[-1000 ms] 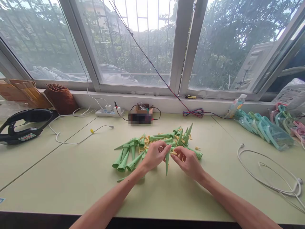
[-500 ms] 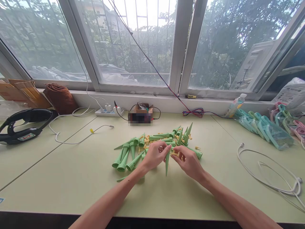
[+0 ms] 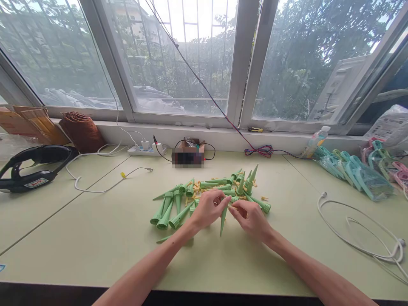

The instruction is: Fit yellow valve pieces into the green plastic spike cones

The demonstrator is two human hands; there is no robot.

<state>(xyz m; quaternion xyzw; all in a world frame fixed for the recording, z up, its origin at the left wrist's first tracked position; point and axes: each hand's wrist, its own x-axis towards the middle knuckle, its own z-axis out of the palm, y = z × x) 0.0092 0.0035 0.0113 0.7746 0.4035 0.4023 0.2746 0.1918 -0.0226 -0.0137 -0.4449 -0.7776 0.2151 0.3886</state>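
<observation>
My left hand [image 3: 208,208] is closed round the wide end of a green plastic watering spike [image 3: 223,221], whose tip points down toward the table. Close beside it, my right hand [image 3: 251,216] pinches a small yellow plastic piece, mostly covered by the fingertips. Whether that piece touches the spike I cannot tell. Behind and to the left of my hands lies a loose pile of green spikes [image 3: 164,216], some with ribbed caps. A few spikes [image 3: 250,180] stand upright at the right of the pile. Small yellow pieces [image 3: 196,185] are scattered among them.
A power strip [image 3: 146,149], a small box [image 3: 194,148] and coiled dark wires [image 3: 259,150] line the window side. At left lies a black headset [image 3: 35,170]; at right are a bottle [image 3: 315,142], bagged clips [image 3: 357,170] and a white cable [image 3: 353,244].
My right hand's fingers have closed further and moved slightly toward the spike, covering more of the yellow piece. The spike in my left hand has tilted a little.
</observation>
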